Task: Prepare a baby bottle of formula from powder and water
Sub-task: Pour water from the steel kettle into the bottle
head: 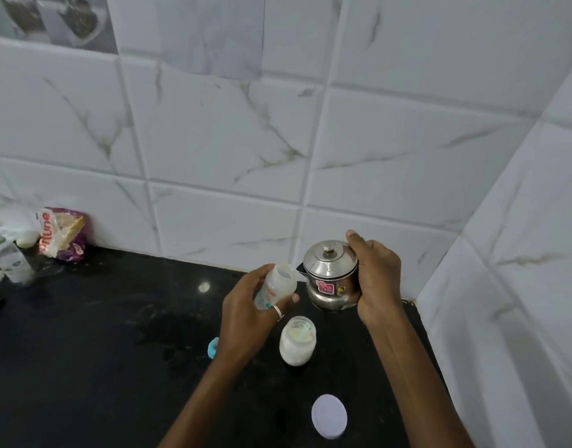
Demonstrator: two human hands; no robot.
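My left hand [249,315] curls round the open baby bottle [275,285], tilted above the black counter [116,350]. Its mouth is at the spout of the lidded steel pot [331,282], which my right hand [378,276] grips. The pot's sticker shows a 3. The open powder jar [297,341] stands just below, and a white lid [329,415] lies nearer me. White marbled tiles [229,140] line the corner. A packet [63,234] far left bears blurred orange letters.

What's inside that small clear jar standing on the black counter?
The small clear jar holds white powder, with a pale scoop handle showing at the top. The rest of the scoop is covered by powder.
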